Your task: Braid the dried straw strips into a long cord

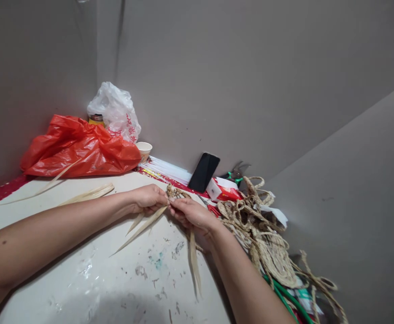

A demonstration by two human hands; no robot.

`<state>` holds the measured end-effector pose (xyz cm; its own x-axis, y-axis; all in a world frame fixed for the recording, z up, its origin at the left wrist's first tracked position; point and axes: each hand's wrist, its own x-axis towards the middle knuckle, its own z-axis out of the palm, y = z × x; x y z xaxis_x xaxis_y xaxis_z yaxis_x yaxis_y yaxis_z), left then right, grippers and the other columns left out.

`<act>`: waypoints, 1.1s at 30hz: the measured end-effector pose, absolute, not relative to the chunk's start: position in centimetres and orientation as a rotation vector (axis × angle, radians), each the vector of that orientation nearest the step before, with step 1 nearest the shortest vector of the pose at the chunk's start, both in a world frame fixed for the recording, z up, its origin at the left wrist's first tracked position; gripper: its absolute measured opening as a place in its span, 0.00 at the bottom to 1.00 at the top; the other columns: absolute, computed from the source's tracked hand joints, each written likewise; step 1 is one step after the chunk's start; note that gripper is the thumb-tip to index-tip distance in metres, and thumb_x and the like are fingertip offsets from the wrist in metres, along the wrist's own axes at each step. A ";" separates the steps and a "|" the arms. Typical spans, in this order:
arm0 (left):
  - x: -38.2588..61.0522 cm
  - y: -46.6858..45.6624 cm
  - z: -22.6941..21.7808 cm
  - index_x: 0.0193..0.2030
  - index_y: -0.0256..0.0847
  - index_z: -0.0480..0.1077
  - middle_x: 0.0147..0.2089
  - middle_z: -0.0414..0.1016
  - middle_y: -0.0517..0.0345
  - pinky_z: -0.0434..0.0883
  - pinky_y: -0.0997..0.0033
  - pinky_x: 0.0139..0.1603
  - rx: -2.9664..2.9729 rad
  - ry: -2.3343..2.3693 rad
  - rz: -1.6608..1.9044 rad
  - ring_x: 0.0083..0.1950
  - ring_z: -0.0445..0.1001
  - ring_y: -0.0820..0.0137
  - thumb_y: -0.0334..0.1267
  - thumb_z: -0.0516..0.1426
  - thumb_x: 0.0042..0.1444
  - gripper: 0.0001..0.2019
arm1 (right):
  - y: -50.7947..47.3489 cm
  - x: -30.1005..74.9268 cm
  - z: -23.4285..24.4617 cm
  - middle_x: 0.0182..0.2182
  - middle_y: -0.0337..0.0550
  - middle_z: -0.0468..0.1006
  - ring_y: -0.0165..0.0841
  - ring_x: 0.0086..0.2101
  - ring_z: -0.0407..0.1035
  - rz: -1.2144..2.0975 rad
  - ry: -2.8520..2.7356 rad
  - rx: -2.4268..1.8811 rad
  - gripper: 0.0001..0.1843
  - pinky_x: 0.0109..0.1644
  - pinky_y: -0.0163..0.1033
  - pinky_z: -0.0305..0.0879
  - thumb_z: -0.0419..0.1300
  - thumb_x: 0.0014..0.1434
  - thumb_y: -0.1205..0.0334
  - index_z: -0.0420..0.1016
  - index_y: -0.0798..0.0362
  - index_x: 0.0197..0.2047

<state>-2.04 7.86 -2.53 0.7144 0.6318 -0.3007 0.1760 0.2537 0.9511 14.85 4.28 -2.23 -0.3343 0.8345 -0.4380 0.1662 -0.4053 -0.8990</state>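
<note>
My left hand (pixel 150 198) and my right hand (pixel 193 213) meet fingertip to fingertip over the white table (pixel 129 279). Both are closed in a pinch on a braid (pixel 177 192) of dry, straw-coloured plant fibre, part of which shows just beyond the fingers. A long pale leaf strip (pixel 143 230) hangs out below my left hand, pointing down and left. Another pale strip (pixel 193 258) dangles under my right hand. Exactly how the strands cross between the fingertips is hidden.
Along the right edge lies a heap of braided cord (pixel 267 247). Behind my hands are a black phone (pixel 204 172), a red and white box (pixel 226 189) and pliers (pixel 239 172). A paper cup (pixel 145 150), a red plastic bag (pixel 82 150) and loose strips (pixel 92 193) are left.
</note>
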 end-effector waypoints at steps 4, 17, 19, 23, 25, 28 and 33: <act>-2.0 7.8 -2.6 0.24 0.37 0.66 0.16 0.55 0.68 0.47 0.77 0.20 1.637 0.849 0.476 0.18 0.49 0.80 0.36 0.55 0.46 0.05 | 4.4 15.1 -2.4 0.09 0.25 0.51 0.19 0.12 0.37 1.878 -1.225 -1.360 0.18 0.14 0.28 0.31 0.61 0.49 0.50 0.60 0.53 0.20; -2.1 6.1 -1.0 0.24 0.37 0.69 0.23 0.68 0.58 0.54 0.74 0.25 2.261 1.152 0.421 0.25 0.63 0.72 0.36 0.49 0.50 0.10 | 3.5 12.9 -2.9 0.07 0.25 0.52 0.18 0.11 0.38 1.720 -0.987 -1.380 0.11 0.14 0.28 0.32 0.58 0.45 0.61 0.60 0.53 0.18; -1.7 5.1 -0.9 0.28 0.37 0.71 0.26 0.71 0.52 0.56 0.72 0.27 2.431 1.205 0.382 0.27 0.66 0.67 0.37 0.48 0.52 0.12 | 3.3 12.6 -3.0 0.08 0.26 0.52 0.18 0.11 0.39 1.712 -0.948 -1.370 0.15 0.14 0.28 0.33 0.58 0.44 0.62 0.54 0.52 0.15; -0.9 3.8 -1.7 0.37 0.34 0.72 0.31 0.74 0.43 0.60 0.67 0.30 2.685 1.219 0.202 0.31 0.71 0.59 0.32 0.48 0.52 0.13 | 3.2 12.3 -3.3 0.08 0.26 0.52 0.18 0.11 0.39 1.718 -0.902 -1.344 0.16 0.14 0.27 0.33 0.59 0.42 0.64 0.52 0.52 0.15; -0.7 3.1 -2.2 0.40 0.32 0.71 0.31 0.74 0.43 0.60 0.67 0.31 2.745 1.171 0.162 0.32 0.71 0.58 0.29 0.48 0.50 0.13 | 3.2 12.5 -3.5 0.09 0.26 0.52 0.17 0.11 0.40 1.732 -0.896 -1.324 0.16 0.14 0.27 0.33 0.59 0.41 0.64 0.53 0.53 0.15; -0.6 1.7 -2.0 0.38 0.34 0.71 0.32 0.73 0.44 0.59 0.68 0.29 2.769 1.026 0.225 0.30 0.70 0.61 0.27 0.50 0.48 0.12 | 3.3 13.0 -3.4 0.09 0.25 0.51 0.17 0.12 0.39 1.783 -0.904 -1.287 0.12 0.14 0.26 0.33 0.61 0.42 0.64 0.60 0.55 0.17; -1.6 0.7 1.3 0.17 0.40 0.64 0.17 0.63 0.59 0.53 0.71 0.23 2.472 0.683 0.055 0.18 0.57 0.73 0.34 0.53 0.48 0.11 | 3.8 14.2 -2.7 0.11 0.23 0.49 0.17 0.13 0.35 1.905 -0.931 -1.229 0.09 0.14 0.25 0.31 0.63 0.43 0.63 0.67 0.59 0.24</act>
<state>-1.62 0.67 1.29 0.8687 0.4836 -0.1074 0.4603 -0.7078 0.5359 14.18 3.79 -2.72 -0.3250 0.8328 -0.4481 -0.1583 -0.5151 -0.8424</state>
